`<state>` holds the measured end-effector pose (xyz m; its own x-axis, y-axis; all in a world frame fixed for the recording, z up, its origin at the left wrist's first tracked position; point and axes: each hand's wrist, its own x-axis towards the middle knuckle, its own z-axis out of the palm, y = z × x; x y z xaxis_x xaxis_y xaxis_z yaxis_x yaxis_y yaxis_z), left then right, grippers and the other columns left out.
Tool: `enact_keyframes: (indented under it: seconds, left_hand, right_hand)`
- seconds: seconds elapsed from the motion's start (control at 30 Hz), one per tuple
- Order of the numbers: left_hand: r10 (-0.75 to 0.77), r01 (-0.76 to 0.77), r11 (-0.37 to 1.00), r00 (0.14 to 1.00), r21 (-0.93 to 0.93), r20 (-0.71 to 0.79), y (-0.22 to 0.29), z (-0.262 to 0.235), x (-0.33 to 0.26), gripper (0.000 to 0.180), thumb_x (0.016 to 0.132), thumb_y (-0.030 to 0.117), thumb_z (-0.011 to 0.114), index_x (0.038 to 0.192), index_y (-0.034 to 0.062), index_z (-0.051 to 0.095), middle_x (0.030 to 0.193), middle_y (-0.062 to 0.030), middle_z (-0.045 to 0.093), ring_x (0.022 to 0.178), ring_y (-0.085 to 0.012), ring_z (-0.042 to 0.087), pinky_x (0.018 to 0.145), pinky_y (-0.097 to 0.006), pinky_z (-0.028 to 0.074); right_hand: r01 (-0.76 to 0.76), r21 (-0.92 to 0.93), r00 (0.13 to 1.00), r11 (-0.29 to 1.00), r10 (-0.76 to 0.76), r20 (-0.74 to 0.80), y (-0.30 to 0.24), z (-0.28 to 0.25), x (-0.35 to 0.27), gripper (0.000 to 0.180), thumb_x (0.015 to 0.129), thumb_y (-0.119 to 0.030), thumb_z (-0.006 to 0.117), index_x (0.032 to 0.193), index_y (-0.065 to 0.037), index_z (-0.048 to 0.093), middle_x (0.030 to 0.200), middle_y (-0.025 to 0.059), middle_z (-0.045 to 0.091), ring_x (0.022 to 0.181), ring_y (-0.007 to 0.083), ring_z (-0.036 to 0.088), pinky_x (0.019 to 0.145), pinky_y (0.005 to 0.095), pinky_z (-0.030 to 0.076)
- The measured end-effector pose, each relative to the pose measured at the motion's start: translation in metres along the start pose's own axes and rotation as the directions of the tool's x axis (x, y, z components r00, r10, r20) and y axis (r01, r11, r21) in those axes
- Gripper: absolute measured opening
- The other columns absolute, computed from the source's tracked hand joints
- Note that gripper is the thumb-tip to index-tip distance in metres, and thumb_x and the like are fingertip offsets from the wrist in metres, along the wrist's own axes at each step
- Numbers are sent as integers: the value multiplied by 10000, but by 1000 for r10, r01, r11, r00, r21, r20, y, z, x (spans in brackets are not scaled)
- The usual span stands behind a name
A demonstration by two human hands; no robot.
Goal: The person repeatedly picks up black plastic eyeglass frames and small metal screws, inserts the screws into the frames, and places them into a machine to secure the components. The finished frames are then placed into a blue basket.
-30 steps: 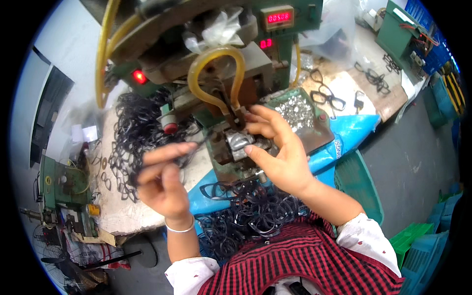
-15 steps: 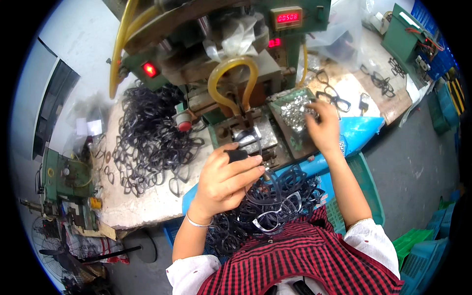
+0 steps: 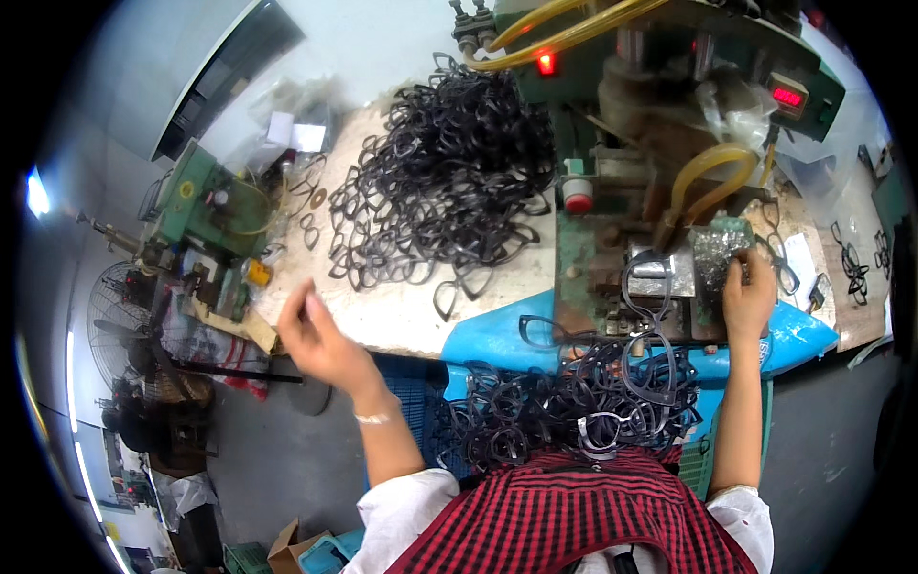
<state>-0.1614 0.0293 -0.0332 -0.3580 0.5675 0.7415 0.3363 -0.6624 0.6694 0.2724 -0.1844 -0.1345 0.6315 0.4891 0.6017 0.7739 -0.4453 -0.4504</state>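
Note:
My left hand (image 3: 330,349) is raised away from the press at the left, over the table's front edge. Its fingers are apart and nothing shows in them. My right hand (image 3: 751,297) reaches into a green tray (image 3: 736,228) of small shiny metal pieces (image 3: 715,254), fingertips bent together among them. Whatever they pinch is too small to make out. Left of that hand, a dark eyeglass frame (image 3: 654,394) rests with one end on the press's metal block (image 3: 676,273) and hangs toward me, touched by neither hand. Below it more eyeglass frames (image 3: 516,416) lie heaped near my lap.
The green press (image 3: 574,268) has a red button (image 3: 578,197) and yellow hoses (image 3: 712,163). A large pile of dark eyeglass frames (image 3: 449,163) covers the table's middle. Blue plastic sheeting (image 3: 497,325) hangs over the front edge. A smaller green machine (image 3: 206,206) stands at the left.
My left hand has left the eyeglass frame at the press and swung far left. My right hand stays at the tray of metal pieces. The view has turned left.

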Motion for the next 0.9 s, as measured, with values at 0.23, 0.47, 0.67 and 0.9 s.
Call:
enact_keyframes:
  seconds: [0.23,0.47,0.67,0.9]
  left_hand:
    - [8,-578,521,739,628,673,-155,15,-6,266,785,13,655,1040,63,715,964,-128,697,944,-359,593,804,-470,453]
    - [-77,-446,702,727,554,683,-187,8,-42,301,792,-27,585,1059,21,714,948,-179,678,896,-390,610,798,-459,498]
    - [-512,647,762,609,-7,606,-112,26,-42,270,957,20,557,1219,23,620,891,-31,572,810,-129,562,770,-333,509]
    - [-444,835,479,496,-270,746,-44,81,-71,313,1084,287,495,1248,30,565,1024,-75,598,881,-197,612,808,-368,554]
  right_hand:
    - [-167,296,984,941,176,-4,-27,3,2,145,857,-106,725,970,-14,730,934,147,722,883,285,689,828,364,524]
    - [-245,248,968,937,251,9,13,-45,-46,128,925,-41,686,1033,21,716,991,74,720,948,168,662,874,285,502]
    - [-359,501,927,787,365,91,-19,-68,-40,134,894,-29,692,1016,13,729,979,72,715,927,144,653,839,263,507]
    - [61,590,998,805,-51,-34,-118,-29,24,169,790,-36,704,955,-16,675,910,128,707,912,285,685,832,360,526]
